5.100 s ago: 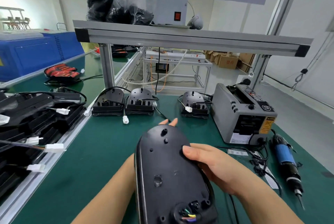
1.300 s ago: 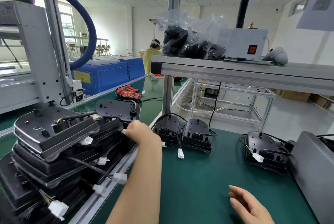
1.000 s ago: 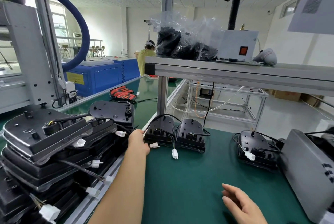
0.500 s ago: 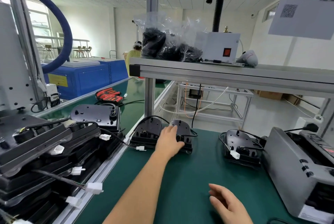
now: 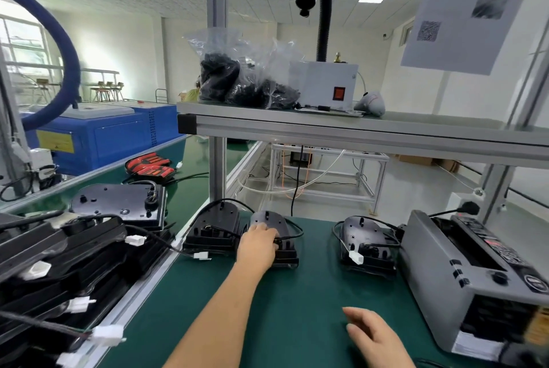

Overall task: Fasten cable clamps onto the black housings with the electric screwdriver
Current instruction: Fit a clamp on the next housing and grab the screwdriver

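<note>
Fingers (image 5: 268,234) of the left hand (image 5: 258,246) curl over the middle black housing (image 5: 277,221) at the far side of the bench (image 5: 297,308). The right hand (image 5: 375,338) lies loose and holds nothing. The step looks like fetching a housing; next, draw it close. No screwdriver is in view.

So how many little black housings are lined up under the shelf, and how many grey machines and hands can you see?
black housings: 3
grey machine: 1
hands: 2
Total: 6
</note>
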